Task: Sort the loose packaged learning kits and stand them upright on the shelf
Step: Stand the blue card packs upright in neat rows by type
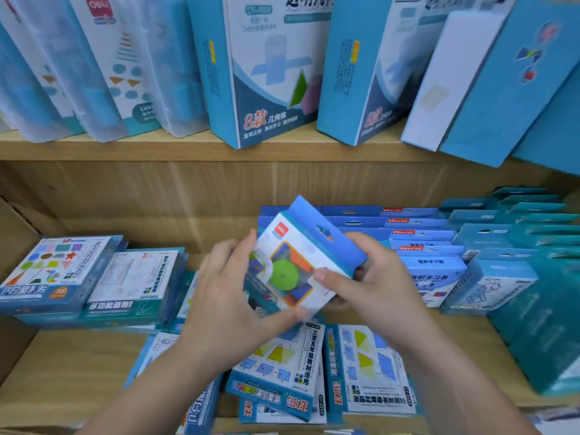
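Note:
Both hands hold one packaged kit (301, 259) above the lower shelf; it is white with a blue hang tab and a green disc behind its window, tilted to the right. My left hand (226, 296) grips its left and bottom edge. My right hand (367, 277) holds its right side, thumb on the front. Loose kits (282, 365) lie flat on the shelf board under my hands, another one (370, 368) beside them. A row of blue kits (417, 243) stands upright behind my right hand.
Flat stacks of kits (62, 274) sit at the left of the wooden shelf (62, 365). Teal boxes (533, 262) fill the right end. The upper shelf (157, 146) carries tall leaning boxes (266, 73). A cardboard wall (12, 246) closes the left side.

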Motion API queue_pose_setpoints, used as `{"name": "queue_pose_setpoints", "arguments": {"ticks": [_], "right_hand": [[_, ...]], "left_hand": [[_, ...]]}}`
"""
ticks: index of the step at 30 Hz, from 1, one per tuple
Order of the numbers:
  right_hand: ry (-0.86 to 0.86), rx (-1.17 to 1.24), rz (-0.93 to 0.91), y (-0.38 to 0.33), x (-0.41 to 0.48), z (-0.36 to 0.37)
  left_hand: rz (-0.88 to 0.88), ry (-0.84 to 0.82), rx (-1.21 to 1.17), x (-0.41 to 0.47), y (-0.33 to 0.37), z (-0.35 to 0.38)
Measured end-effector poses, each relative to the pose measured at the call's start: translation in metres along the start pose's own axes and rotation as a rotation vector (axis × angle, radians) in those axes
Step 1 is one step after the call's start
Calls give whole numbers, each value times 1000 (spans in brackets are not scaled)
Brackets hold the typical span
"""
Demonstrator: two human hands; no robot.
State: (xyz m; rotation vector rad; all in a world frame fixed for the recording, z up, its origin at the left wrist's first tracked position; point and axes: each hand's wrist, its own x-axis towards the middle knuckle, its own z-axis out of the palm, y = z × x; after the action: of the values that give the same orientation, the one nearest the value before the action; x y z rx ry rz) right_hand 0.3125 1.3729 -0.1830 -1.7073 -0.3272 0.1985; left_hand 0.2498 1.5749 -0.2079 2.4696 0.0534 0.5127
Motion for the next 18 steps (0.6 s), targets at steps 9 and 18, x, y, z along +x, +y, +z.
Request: {"name": "queue_pose_setpoints", "arguments": {"ticks": [9, 18], "right_hand": [[66, -743, -53, 7, 11, -99], [12, -1013, -196, 44, 22, -81]], "left_hand": [[-47, -144, 101, 3, -5, 40], [-80, -397, 210, -24, -11, 63]]}}
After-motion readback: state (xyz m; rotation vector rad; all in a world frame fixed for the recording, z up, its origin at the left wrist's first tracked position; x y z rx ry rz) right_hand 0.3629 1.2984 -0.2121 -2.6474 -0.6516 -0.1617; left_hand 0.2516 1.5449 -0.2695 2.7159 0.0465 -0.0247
